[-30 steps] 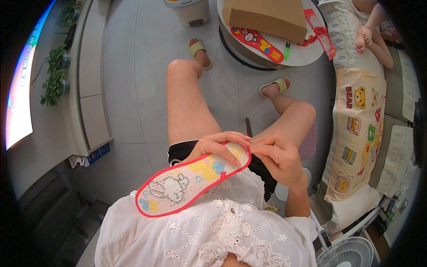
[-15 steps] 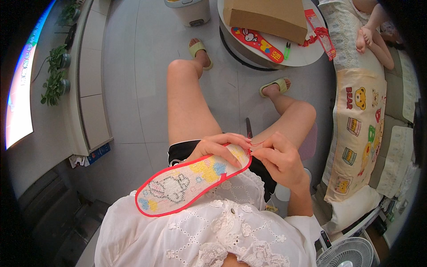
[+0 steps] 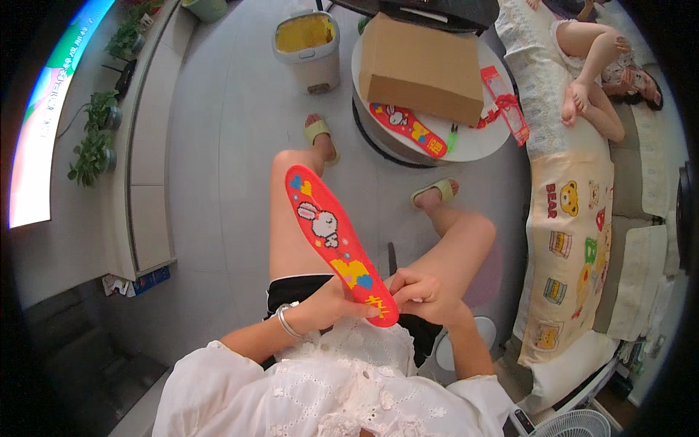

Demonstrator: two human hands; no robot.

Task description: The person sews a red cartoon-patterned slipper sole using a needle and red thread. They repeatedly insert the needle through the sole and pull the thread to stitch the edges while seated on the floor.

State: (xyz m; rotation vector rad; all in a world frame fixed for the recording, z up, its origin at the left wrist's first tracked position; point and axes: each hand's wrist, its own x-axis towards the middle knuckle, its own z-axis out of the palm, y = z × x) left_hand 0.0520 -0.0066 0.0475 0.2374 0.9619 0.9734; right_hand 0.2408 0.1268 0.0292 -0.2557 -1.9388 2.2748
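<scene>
Holding: the left hand (image 3: 342, 298) is clamped on the near end of a red embroidered insole (image 3: 336, 240), fingers under it and thumb against its edge.
Right hand: the right hand (image 3: 422, 291) is closed, fingertips pinched together at the insole's near right edge; what they pinch is too small to tell.
Insole: it lies over the person's lap, tilted, its far end above the left thigh; a white rabbit and coloured hearts face up.
Wrist: a silver bangle (image 3: 284, 320) sits on the left forearm, just behind the insole.
Beyond the insole: a round white table (image 3: 477, 142) carries a second red insole (image 3: 408, 130), a cardboard box (image 3: 422, 69) and a red packet (image 3: 506, 102).
Further out: a lidded bin (image 3: 307, 47) stands left of the table.
Right of the insole: a blanket with cartoon bears (image 3: 571, 247) covers a sofa.
</scene>
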